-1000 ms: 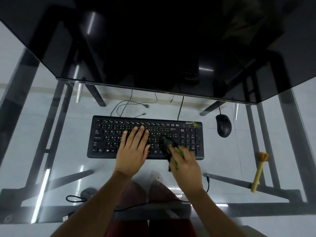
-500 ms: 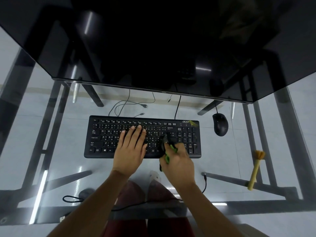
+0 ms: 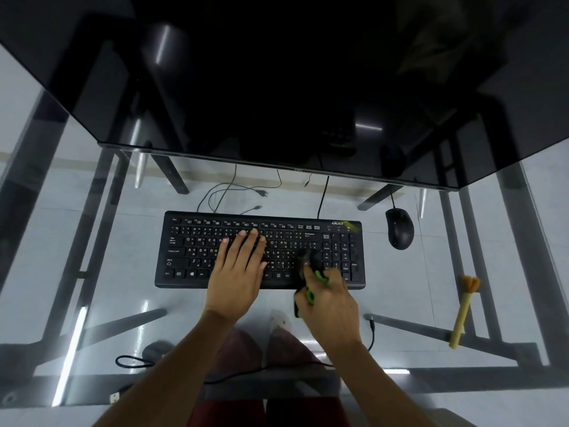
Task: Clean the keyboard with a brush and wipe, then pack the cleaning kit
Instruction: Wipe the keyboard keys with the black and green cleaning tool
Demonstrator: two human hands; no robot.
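Observation:
A black keyboard (image 3: 197, 241) lies on the glass desk (image 3: 92, 272) in front of me. My left hand (image 3: 238, 272) rests flat on its middle keys, fingers straight. My right hand (image 3: 328, 298) grips a black and green cleaning brush (image 3: 309, 272). The brush's dark bristles touch the keys just left of the number pad. A second, yellow brush with orange bristles (image 3: 465, 309) lies on the glass at the right, apart from both hands.
A black mouse (image 3: 399, 229) sits right of the keyboard. A large dark monitor (image 3: 277, 87) fills the upper view, overhanging the desk. Cables (image 3: 234, 192) trail behind the keyboard, and one more cable (image 3: 372, 334) lies near my right wrist. Metal desk legs show through the glass.
My right hand has shifted the brush slightly along the keys near the number pad. My left hand stays flat on the keyboard. The view has drifted a little.

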